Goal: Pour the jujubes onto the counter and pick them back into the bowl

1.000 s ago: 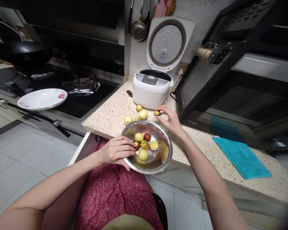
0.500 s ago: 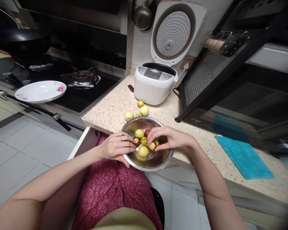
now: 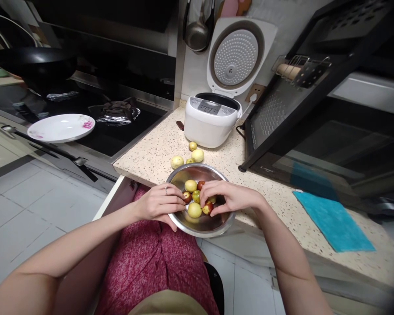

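The speckled beige stone worktop (image 3: 282, 205) runs from the black gas hob (image 3: 118, 127) on the left to a black glass-fronted oven (image 3: 315, 131) on the right. A white rice cooker with its lid raised (image 3: 212, 124) stands at the back, and a flat teal cloth (image 3: 331, 221) lies well to the right. A white round plate with a pink flower print (image 3: 61, 128) rests at the hob's front edge.

The round stainless-steel bowl (image 3: 213, 222) sits at the worktop's front edge, hanging partly over it above the person's lap. The left hand (image 3: 159, 204) has its fingers closed over the bowl's near left rim, thumb underneath. The bowl looks light, stiff and smooth, so it could slip. The rim is the sure place to hold it.

The right hand (image 3: 231, 197) reaches into the bowl, fingers curled down and pinched lightly on a small red-brown round fruit (image 3: 208, 208). Touching it are several small yellow-green round fruits (image 3: 195, 210). Three loose pale yellow fruits (image 3: 197, 155) lie on the worktop just behind the bowl.

Each fruit seems firm, smooth and light. It would likely roll freely and is best taken across its middle between thumb and fingertips.
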The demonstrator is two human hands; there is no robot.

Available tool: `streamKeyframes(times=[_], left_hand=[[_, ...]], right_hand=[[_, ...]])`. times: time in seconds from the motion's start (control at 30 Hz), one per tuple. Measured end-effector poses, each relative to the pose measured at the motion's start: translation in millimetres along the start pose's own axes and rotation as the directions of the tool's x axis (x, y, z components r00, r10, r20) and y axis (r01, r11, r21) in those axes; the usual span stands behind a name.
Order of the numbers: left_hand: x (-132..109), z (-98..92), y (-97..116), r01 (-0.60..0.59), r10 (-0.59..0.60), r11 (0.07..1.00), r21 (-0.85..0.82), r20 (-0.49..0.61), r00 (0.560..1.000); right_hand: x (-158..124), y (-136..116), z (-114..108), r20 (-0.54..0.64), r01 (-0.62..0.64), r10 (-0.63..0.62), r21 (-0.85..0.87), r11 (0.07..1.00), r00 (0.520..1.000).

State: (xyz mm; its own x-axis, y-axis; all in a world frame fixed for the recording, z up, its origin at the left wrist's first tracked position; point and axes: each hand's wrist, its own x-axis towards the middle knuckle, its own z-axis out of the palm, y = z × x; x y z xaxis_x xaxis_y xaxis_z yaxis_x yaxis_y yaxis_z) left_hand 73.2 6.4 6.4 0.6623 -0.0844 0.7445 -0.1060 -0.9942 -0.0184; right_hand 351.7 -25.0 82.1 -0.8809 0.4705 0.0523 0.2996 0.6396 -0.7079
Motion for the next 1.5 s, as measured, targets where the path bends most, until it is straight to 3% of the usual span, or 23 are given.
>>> streamKeyframes(times=[0.2,0.3,0.37,0.47,0.5,0.53,0.67,0.77,0.93,1.1,1.2,1.27,1.4,1.5], left_hand=[[0.1,0.4,0.8,0.000,-0.001,1.000,-0.018,-0.007,1.000],[0.1,1.6,0.6,0.002,-0.002,1.000,-0.018,-0.016,1.000],[0.9,2.2,0.5,-0.003,0.002,1.000,-0.015,-0.029,1.000],[2.8,2.6,0.7,-0.012,0.012,1.000,-0.013,-0.040,0.999],[3.3,2.6,0.8,-0.013,0.012,1.000,-0.014,-0.041,0.999],[3.6,2.5,1.0,-0.012,0.011,1.000,-0.015,-0.042,0.999],[3.4,2.8,1.2,-0.007,0.006,1.000,-0.020,-0.057,0.998],[3.5,3.1,0.6,-0.017,0.015,0.999,-0.035,-0.056,0.998],[4.5,4.3,-0.7,-0.028,0.025,0.998,-0.049,-0.078,0.997],[3.2,6.2,-0.4,-0.014,0.008,0.998,-0.059,-0.092,0.996],[2.5,6.1,0.6,0.003,-0.007,0.999,-0.053,-0.080,0.997],[2.7,5.6,1.0,0.006,-0.010,0.999,-0.051,-0.069,0.998],[3.7,4.7,0.9,-0.001,-0.003,0.999,-0.046,-0.075,0.997],[3.8,4.5,0.3,0.000,-0.003,0.999,-0.035,-0.077,0.997]], right_hand=[[-0.5,0.5,0.0,-0.045,-0.018,0.021,0.063,0.998,0.999],[-1.4,7.1,-3.3,-0.203,-0.028,0.044,0.080,0.996,0.978],[-1.6,19.2,-10.4,-0.385,-0.048,0.054,0.024,0.999,0.921],[2.1,47.3,-30.7,-0.641,-0.146,0.008,-0.162,0.976,0.768],[5.4,57.4,-39.5,-0.679,-0.187,-0.025,-0.237,0.953,0.734],[9.9,67.1,-48.5,-0.681,-0.212,-0.069,-0.320,0.923,0.729],[37.1,95.7,-79.8,-0.426,-0.215,-0.105,-0.636,0.742,0.899],[59.3,109.4,-93.8,-0.213,-0.128,-0.070,-0.786,0.604,0.975],[83.1,126.5,-105.3,0.018,0.048,-0.064,-0.867,0.496,0.998],[94.8,133.2,-107.1,0.147,0.155,-0.053,-0.884,0.441,0.988],[96.7,134.4,-106.7,0.144,0.151,-0.051,-0.886,0.439,0.988],[94.4,134.0,-106.3,0.081,0.106,-0.074,-0.879,0.464,0.994],[80.5,121.9,-100.4,-0.144,-0.066,-0.119,-0.863,0.501,0.982],[63.6,98.4,-86.2,-0.350,-0.198,-0.158,-0.787,0.584,0.923]])
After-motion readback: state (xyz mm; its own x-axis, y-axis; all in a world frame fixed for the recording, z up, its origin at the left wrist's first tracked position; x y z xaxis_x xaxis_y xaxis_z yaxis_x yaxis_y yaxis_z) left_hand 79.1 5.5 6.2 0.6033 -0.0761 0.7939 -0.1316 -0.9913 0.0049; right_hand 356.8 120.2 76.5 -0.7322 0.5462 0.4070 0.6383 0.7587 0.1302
